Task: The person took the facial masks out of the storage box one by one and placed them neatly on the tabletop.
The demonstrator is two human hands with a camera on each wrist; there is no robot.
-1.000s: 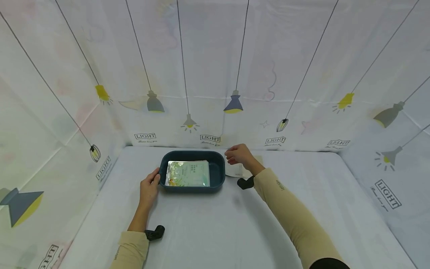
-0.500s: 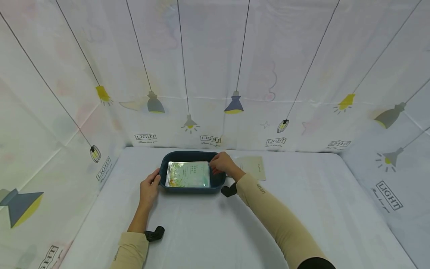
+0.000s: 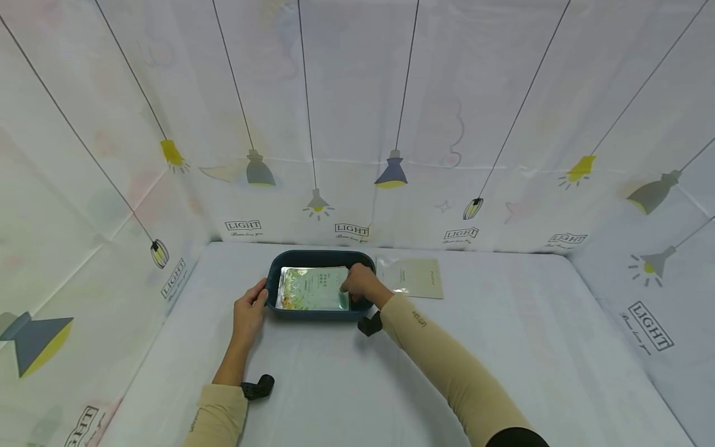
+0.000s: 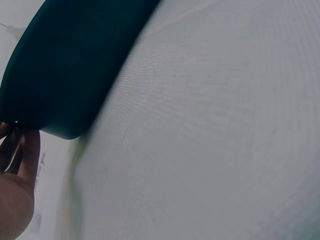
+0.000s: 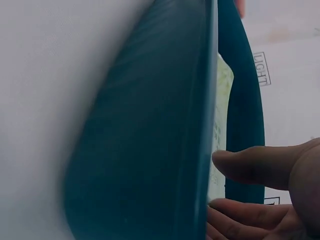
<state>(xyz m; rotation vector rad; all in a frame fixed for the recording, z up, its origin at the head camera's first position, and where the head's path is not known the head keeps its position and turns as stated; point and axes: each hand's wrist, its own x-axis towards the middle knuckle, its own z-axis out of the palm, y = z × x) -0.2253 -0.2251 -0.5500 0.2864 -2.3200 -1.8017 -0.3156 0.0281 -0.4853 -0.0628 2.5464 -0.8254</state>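
A dark teal oblong basin (image 3: 318, 315) stands at the back of the white table. In it lies a light green foil packet (image 3: 310, 288) with printed flowers and writing; its silvery left edge looks layered, and I cannot tell how many there are. My left hand (image 3: 247, 315) rests at the basin's left end; in the left wrist view its fingers (image 4: 31, 155) touch the outer wall. My right hand (image 3: 364, 284) reaches over the right rim and grips the packet's right edge, the thumb (image 5: 235, 164) on its face. The other fingertips are partly hidden by the rim.
Just right of the basin, a flat beige packet (image 3: 421, 277) with a clear or white left part lies on the table (image 3: 335, 385). Behind the table hangs a white cloth (image 3: 346, 124) printed with lamps, meeting the table's back edge.
My right hand has moved left and down, from over the beige packet to the green packet's right edge in the basin. The beige packet now shows more fully. My left hand stays put.
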